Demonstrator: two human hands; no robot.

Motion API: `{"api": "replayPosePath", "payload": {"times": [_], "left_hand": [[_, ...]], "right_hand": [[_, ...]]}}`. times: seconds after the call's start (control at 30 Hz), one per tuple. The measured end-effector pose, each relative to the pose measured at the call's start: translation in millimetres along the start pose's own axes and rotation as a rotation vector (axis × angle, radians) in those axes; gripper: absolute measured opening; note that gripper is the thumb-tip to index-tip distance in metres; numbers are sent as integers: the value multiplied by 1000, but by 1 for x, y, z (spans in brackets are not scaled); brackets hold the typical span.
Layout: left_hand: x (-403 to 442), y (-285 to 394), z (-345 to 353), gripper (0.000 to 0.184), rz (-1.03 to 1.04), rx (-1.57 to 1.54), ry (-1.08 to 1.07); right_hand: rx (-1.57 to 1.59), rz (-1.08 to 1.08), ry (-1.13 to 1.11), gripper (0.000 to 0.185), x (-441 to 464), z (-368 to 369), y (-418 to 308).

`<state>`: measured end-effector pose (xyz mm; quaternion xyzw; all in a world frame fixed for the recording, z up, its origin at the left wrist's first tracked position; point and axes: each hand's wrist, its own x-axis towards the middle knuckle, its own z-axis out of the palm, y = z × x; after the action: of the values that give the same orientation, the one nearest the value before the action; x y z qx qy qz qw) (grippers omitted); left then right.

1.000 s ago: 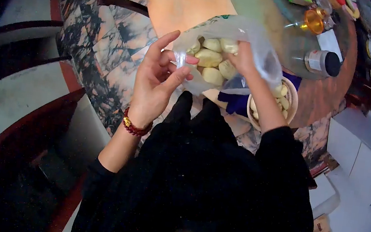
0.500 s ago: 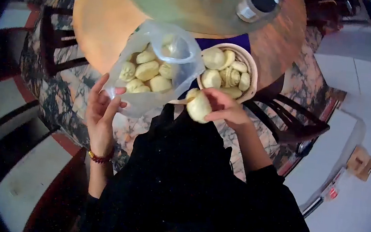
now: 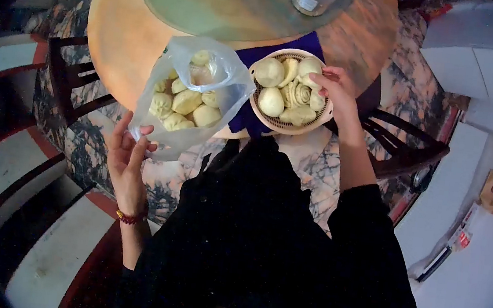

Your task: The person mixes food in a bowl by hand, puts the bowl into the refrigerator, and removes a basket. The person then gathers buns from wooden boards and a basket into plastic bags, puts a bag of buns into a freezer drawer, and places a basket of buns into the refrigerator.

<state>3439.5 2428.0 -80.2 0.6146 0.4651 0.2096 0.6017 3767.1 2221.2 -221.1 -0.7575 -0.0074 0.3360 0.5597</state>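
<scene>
My left hand (image 3: pixel 129 149) grips the near left edge of a translucent plastic bag (image 3: pixel 183 140) between thumb and fingers. The bag's mouth gapes upward, and several pale steamed buns (image 3: pixel 187 102) lie inside. To its right stands a round, light-rimmed basket (image 3: pixel 289 130) holding several more buns, among them a swirled roll (image 3: pixel 297 95). My right hand (image 3: pixel 339 98) reaches over the basket's right rim, its fingertips closed at the edge of a round steamed bun (image 3: pixel 310 67) there. Part of that grip is hidden.
A dark blue cloth (image 3: pixel 244 119) lies under the basket on the round wooden table (image 3: pixel 113 33). Farther back, a dark-lidded jar (image 3: pixel 311 1) stands on the greenish turntable (image 3: pixel 185 5). Dark chairs (image 3: pixel 77 78) flank the table on the marbled floor.
My right hand has carried a steamed bun from beside the bag to the upper right of the basket. My left hand keeps hold of the bag. The view has shifted slightly.
</scene>
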Motion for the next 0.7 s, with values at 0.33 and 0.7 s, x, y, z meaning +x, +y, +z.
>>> {"api": "replayPosePath", "payload": {"times": [0.33,0.7], "left_hand": [[-7,-8,-11,55,23,-72,14],[11,-14,-31,53,132,-64,119]], "right_hand": [[-474,-481,277,34,-7,24,-4],[-912,-1222,-196,55,-49,163,-69]]}}
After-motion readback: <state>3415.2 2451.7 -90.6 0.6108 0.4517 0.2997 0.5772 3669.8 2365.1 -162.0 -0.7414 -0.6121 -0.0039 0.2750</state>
